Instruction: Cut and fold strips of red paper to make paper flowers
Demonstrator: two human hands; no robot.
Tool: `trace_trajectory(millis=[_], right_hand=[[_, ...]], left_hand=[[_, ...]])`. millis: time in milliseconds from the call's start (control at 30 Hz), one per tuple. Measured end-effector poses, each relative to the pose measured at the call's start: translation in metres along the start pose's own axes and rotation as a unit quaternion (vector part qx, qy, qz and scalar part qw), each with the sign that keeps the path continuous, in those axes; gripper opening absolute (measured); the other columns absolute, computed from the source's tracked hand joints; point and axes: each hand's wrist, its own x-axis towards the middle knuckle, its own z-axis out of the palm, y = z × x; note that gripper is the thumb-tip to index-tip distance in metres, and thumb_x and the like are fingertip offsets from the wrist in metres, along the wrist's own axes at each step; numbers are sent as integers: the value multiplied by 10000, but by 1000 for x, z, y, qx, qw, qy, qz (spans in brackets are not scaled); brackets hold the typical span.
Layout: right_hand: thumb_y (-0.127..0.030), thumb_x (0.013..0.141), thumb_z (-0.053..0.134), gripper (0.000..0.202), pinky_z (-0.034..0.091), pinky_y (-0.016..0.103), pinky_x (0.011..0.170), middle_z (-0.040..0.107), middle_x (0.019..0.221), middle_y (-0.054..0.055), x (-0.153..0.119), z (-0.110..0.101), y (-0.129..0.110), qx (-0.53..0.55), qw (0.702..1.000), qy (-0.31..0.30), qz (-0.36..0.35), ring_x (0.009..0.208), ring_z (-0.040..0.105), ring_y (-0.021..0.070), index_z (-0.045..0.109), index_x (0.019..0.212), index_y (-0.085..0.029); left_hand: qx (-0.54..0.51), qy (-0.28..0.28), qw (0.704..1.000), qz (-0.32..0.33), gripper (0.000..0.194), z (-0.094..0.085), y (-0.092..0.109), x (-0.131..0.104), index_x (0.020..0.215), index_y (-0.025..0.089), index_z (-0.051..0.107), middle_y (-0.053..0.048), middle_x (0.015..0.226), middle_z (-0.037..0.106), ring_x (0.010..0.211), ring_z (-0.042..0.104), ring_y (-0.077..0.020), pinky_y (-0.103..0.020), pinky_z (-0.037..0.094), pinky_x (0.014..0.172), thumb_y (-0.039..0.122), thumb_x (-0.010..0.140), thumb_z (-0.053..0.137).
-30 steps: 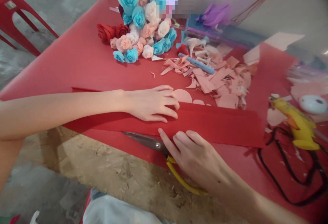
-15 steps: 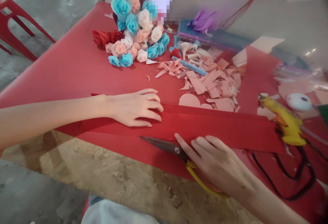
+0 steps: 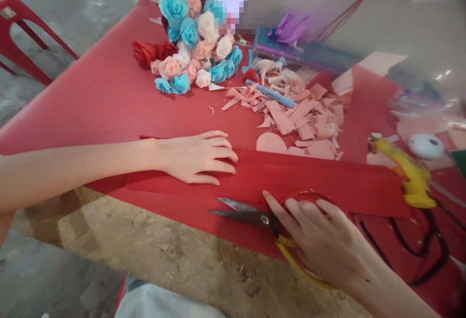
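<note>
a long strip of red paper (image 3: 309,179) is laid along the near edge of a red surface (image 3: 109,99). on the left part of the red paper the left hand (image 3: 198,159) is set palm down, its fingers spread apart, with nothing gripped. at the near side of the red paper, a pair of scissors (image 3: 264,219) is held by the right hand (image 3: 315,233), which is closed around the handles; the index finger is stretched toward the red paper. the blades are parted and pointed left, along the near edge of the red paper.

just beyond the red paper, a rounded pink piece (image 3: 271,143) is seen beside a heap of pink scraps (image 3: 280,116), on which a blue marker (image 3: 271,93) is rested. farther beyond the red paper, to the left, blue, pink, white and red paper flowers (image 3: 203,48) are bunched. at the right end of the red paper a yellow glue gun (image 3: 418,182) is placed, with a black cord (image 3: 437,259) looped nearer.
</note>
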Motion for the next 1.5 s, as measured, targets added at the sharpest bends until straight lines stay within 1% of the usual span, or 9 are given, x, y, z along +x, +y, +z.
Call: trace_trajectory(millis=[133,367,467,633,800,933,1100,1300,1500], right_hand=[[-199,741,449,442,335,305,681,538,732,54,8,0,-1,-2,1000,-1,-1,686,400,192,554,1158,-96],[-109,709,447,405,337,310,672,578,743,61,26,-1,-1,26,999,13,-14,688,426,191,592,1086,-81],[-68,724,414,399,346,312,679,573,730,62,26,-1,0,20,999,20,-26,687,440,190,586,1084,-69],[15,755,331,391,348,291,745,558,693,48,22,-1,3,-7,996,69,-63,722,458,172,618,996,-93],[-30,767,352,366,337,279,774,552,686,36,15,4,0,-19,995,92,-44,727,458,158,628,982,-137],[-77,749,344,389,343,299,740,573,742,67,13,4,-5,-15,998,60,-1,742,439,183,618,1020,-127],[-113,705,390,401,340,324,709,583,750,96,17,-2,-8,3,1000,20,8,735,421,212,610,1037,-66],[-113,647,453,481,332,345,732,580,797,103,26,-1,-15,12,1000,20,-18,754,422,223,563,1110,-38],[-88,682,435,434,332,329,709,558,749,83,39,-3,-13,-5,998,20,-51,726,418,210,562,1096,-64]], left_hand=[[0,2,1000,2,316,0,-1,2,1116,146,595,-135,1159,581,1068,481,-242,-432,263,1041,296,882,444],[-4,10,1000,9,329,1,-3,3,1107,123,599,-141,1147,580,1060,476,-251,-426,268,1035,309,884,443],[-4,7,1000,9,336,1,-3,3,1114,120,594,-141,1152,577,1059,476,-249,-426,262,1037,315,887,439],[1,2,1000,6,342,1,-3,2,1119,131,592,-128,1162,576,1062,462,-251,-428,254,1039,328,892,429],[5,7,1000,6,340,1,-3,2,1120,134,590,-125,1158,579,1057,465,-245,-428,252,1039,329,891,430],[2,5,1000,5,343,1,-3,2,1121,127,593,-127,1161,577,1066,456,-251,-428,255,1038,322,890,431],[-1,14,1000,8,338,2,-3,2,1115,111,598,-136,1145,581,1074,453,-266,-434,260,1033,303,880,450],[1,5,1000,8,338,1,-3,2,1120,111,590,-141,1159,572,1076,461,-253,-435,253,1040,302,891,431],[9,3,1000,7,337,1,-2,2,1125,117,584,-138,1165,570,1078,464,-255,-438,251,1036,302,891,428]])
